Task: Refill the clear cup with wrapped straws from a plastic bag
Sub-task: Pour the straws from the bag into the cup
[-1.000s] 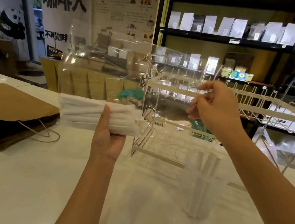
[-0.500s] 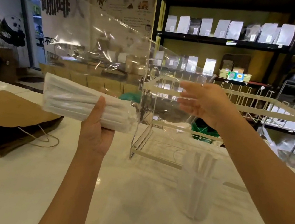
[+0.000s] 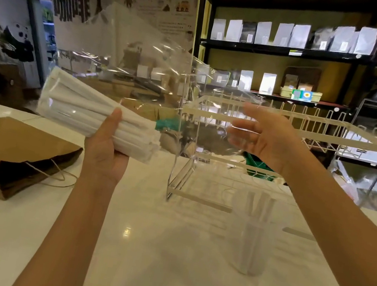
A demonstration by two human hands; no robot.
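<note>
- The bag (image 3: pixel 130 67), clear plastic, is up in the air over the counter (image 3: pixel 136 259), lying roughly sideways with its loose, crinkled end spreading up and to the right
- The straws (image 3: pixel 96 114), a white wrapped bundle, sit inside the bag at its left end, tilted so their left ends are higher
- Your left hand (image 3: pixel 105 153) grips that bundle through the plastic from below, thumb up along the near side and fingers wrapped behind
- Your right hand (image 3: pixel 266 136) is at the bag's open right end, fingers straight and spread, pointing left; the plastic blurs over them, so you cannot tell from here whether they touch it
- The cup (image 3: pixel 254 237) stands upright on the counter below your right forearm, well apart from the bag, with a few white straws standing in it
- A wire rack (image 3: pixel 286 127) stands on the counter behind the cup
- A brown paper bag (image 3: pixel 2 150) lies flat at the left, string handle trailing toward your left arm
</note>
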